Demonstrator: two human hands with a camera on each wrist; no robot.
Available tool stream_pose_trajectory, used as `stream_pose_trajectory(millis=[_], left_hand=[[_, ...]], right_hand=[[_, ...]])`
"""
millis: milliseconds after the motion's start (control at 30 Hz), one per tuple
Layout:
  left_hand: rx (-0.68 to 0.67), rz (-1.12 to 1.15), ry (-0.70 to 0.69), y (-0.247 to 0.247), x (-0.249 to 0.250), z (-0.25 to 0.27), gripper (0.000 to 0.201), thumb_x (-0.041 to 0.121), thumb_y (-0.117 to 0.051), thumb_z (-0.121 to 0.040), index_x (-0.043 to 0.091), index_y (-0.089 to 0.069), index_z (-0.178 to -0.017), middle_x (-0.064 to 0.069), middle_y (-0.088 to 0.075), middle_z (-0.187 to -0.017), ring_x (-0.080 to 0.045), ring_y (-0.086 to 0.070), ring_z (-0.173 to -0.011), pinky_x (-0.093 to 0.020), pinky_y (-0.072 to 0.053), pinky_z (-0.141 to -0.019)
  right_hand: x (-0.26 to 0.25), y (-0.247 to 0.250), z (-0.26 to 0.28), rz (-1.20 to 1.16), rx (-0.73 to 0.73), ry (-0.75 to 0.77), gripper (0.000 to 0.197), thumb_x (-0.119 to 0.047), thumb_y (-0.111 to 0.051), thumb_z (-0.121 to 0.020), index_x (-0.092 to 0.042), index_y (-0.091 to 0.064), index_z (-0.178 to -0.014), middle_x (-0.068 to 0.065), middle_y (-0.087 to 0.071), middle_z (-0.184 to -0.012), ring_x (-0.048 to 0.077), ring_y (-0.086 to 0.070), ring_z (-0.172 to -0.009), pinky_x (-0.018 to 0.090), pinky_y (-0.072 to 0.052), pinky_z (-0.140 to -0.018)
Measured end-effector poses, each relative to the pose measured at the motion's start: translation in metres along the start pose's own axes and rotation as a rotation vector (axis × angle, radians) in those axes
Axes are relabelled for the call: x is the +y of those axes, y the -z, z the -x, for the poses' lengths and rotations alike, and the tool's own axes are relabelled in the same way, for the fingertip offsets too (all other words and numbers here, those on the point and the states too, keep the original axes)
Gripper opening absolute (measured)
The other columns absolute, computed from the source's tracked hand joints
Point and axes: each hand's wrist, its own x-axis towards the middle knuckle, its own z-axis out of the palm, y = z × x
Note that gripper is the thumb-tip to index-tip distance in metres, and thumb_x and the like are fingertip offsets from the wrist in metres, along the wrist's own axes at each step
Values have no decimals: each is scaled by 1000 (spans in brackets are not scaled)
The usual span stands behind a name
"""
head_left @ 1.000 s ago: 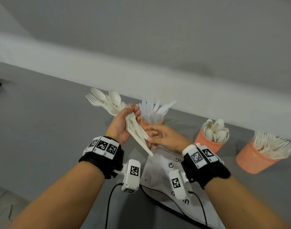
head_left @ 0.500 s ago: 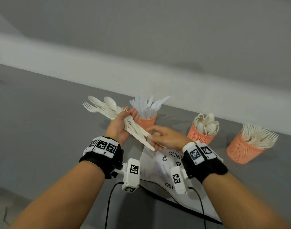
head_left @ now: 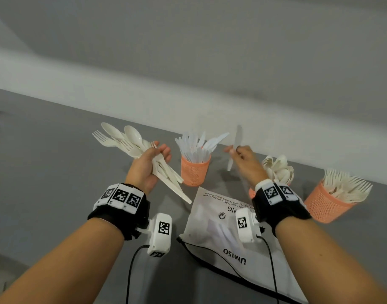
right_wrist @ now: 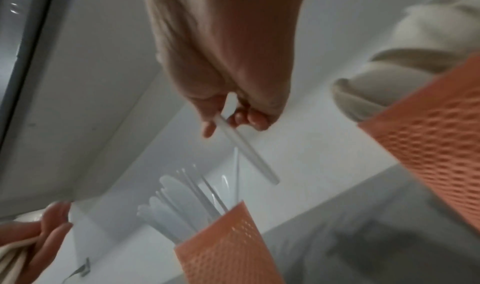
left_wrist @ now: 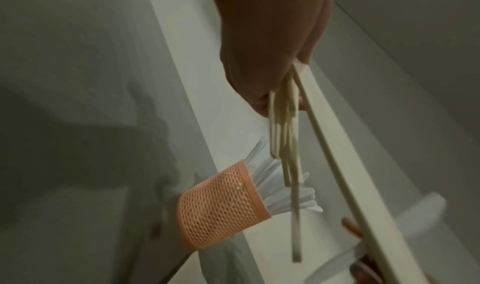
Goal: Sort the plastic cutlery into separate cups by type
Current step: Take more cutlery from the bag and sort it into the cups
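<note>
White plastic knife [head_left: 236,148] near-upright, blade up, in right hand [head_left: 245,160].

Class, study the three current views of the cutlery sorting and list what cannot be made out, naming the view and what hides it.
- Spoon cup, head view: body mostly hidden behind the right hand and wristband.
- Knife, head view: motion blur hides its edge detail.
- Bundle in the left hand: exact count unreadable, pieces overlap.
- Plastic bag, head view: contents faint through film.
- Fork cup: absent from both wrist views.
</note>
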Motion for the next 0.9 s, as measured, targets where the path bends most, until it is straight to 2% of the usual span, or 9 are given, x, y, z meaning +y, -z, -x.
stream_pose_trajectory(millis=[133,200,333,467,567,633,733,833,900], left_hand=[[-4,-59,32,1,-6,-2,19,-5,-40,-91,11,-49,-90,-1,-64,-64,-13,-65,-62,-26,-58,-68],[10,-77,43,2,-8,-3,17,-5,-42,-91,10,-51,-92,-3,-65,-67,-14,-67,-64,-27,-57,-71],[9,-129,52,5,-10,-3,15,-4,-45,-90,9,-53,-93,-7,-65,-76,-14,-68,-66,-28,-56,-77],[23,-157,59,13,-7,-7,15,-3,-48,-89,9,-56,-92,-6,-69,-73,-15,-70,-68,-29,-57,-75],[23,-162,66,17,-6,-10,14,-3,-49,-89,8,-56,-93,-6,-69,-74,-15,-70,-68,-28,-59,-72],[18,-165,74,18,-7,-11,14,-3,-49,-89,8,-56,-93,-6,-69,-73,-16,-70,-68,-27,-59,-69],[17,-177,87,20,-9,-13,14,-3,-49,-89,8,-56,-94,-7,-69,-75,-16,-69,-68,-28,-59,-71],[10,-185,97,21,-13,-14,14,-3,-50,-88,8,-56,-95,-6,-70,-73,-16,-69,-69,-28,-59,-72],[-5,-192,98,20,-15,-14,14,-4,-50,-88,8,-56,-95,-6,-70,-73,-16,-69,-69,-27,-59,-71]], right_hand=[[-6,-15,-34,-163,252,38,19,-11,-45,-95,-1,-60,-102,8,-56,-93,12,-51,-69,23,-47,-68],[-6,-28,-43,-224,210,-4,20,-8,-45,-95,-1,-59,-106,6,-58,-90,12,-54,-67,17,-51,-65],[-1,-50,-53,-58,20,-108,20,-8,-45,-93,-4,-57,-109,9,-51,-97,18,-49,-87,23,-41,-73],[15,-53,-50,-387,160,-283,56,3,-47,-80,-5,-35,-135,8,-50,-109,18,-46,-97,21,-40,-73],[33,-63,-46,-424,-122,-302,99,2,-59,-65,-20,-9,-147,8,-35,-144,23,-41,-124,24,-43,-76],[33,-68,-47,-313,-279,-181,111,5,-71,-64,-26,-2,-146,0,-36,-143,18,-39,-128,19,-45,-81],[23,-76,-54,-336,-255,-89,125,-4,-85,-59,-27,4,-145,-5,-35,-141,12,-40,-127,17,-43,-94],[15,-87,-66,-230,-99,-111,127,-13,-87,-58,-23,2,-148,6,-26,-152,22,-30,-138,31,-30,-109],[11,-91,-73,-143,-48,-78,98,-6,-81,-64,-16,-24,-143,10,-43,-140,24,-41,-129,27,-35,-101]])
